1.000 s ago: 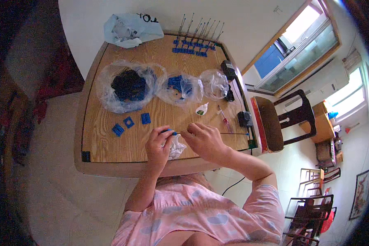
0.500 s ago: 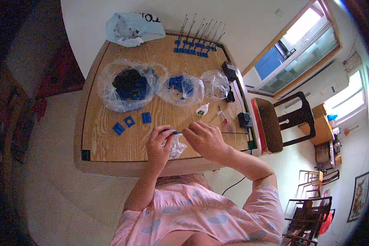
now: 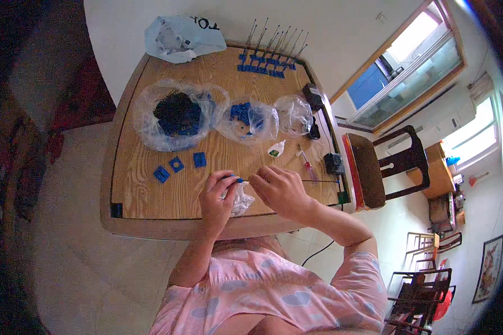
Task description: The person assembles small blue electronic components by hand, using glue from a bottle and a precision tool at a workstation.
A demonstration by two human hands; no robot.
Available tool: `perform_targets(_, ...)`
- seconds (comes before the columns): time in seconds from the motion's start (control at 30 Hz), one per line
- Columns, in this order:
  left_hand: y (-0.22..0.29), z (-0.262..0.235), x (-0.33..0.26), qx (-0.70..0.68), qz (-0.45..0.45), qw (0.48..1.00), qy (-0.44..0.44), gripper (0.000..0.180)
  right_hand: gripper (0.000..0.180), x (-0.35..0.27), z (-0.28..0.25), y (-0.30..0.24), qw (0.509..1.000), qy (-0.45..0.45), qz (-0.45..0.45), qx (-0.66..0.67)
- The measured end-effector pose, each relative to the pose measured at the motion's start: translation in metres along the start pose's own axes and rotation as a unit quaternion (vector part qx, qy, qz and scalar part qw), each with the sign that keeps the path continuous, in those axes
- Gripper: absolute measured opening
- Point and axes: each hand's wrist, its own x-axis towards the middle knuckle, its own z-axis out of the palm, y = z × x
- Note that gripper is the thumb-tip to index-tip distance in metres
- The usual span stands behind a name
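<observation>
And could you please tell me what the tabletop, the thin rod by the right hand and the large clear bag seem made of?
Tabletop: wood or wood-look laminate, smooth-looking, since brown grain streaks show.
Thin rod: perhaps metal, as it looks dark, slender and straight; too fine to judge its finish.
Large bag: probably thin plastic film, shiny, being see-through and crinkled.

From here, bare table (image 3: 142,200) lies open left of the left hand (image 3: 213,198), between its front edge and three blue blocks (image 3: 199,160). Farther back, plastic bags (image 3: 260,120) bar the way; a bottle (image 3: 276,149), screwdriver (image 3: 309,167) and thin rod (image 3: 325,181) crowd the right.
</observation>
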Motion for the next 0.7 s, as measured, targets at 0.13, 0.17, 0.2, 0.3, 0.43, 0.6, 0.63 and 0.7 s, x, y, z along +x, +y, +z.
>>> perform_targets(0.13, 0.0006, -0.0002, 0.0001, 0.010, 0.011, 1.000, 0.004, 0.016, 0.019, 0.0007, -0.0001, -0.0007, 1.000, 0.002, 0.001, 0.002)
perform_targets(0.17, 0.0003, -0.0001, -0.0001, 0.010, 0.011, 1.000, 0.004, 0.016, 0.019, 0.0000, 0.0010, -0.0006, 1.000, 0.006, -0.002, 0.003)
perform_targets(0.2, -0.0006, 0.0002, -0.0004, 0.007, 0.006, 1.000, 0.004, 0.016, 0.019, -0.0006, 0.0017, -0.0006, 1.000, 0.011, -0.004, 0.004)
perform_targets(0.3, -0.0031, 0.0018, -0.0015, -0.007, -0.007, 1.000, 0.004, 0.016, 0.018, -0.0025, 0.0012, -0.0001, 1.000, -0.012, 0.001, 0.002)
perform_targets(0.43, 0.0008, -0.0003, 0.0009, 0.013, 0.012, 1.000, 0.003, 0.015, 0.019, -0.0032, 0.0012, 0.0020, 1.000, 0.002, -0.009, -0.002)
perform_targets(0.6, 0.0001, -0.0007, -0.0005, 0.011, 0.007, 1.000, 0.004, 0.015, 0.022, -0.0014, 0.0010, 0.0031, 1.000, 0.002, -0.002, -0.003)
perform_targets(0.63, -0.0008, 0.0002, -0.0008, 0.004, -0.001, 1.000, 0.002, 0.015, 0.022, -0.0015, 0.0009, 0.0030, 1.000, 0.002, -0.002, -0.003)
perform_targets(0.7, 0.0007, 0.0004, -0.0005, 0.006, 0.002, 1.000, 0.003, 0.015, 0.023, -0.0013, 0.0009, 0.0022, 1.000, 0.008, 0.000, -0.006)
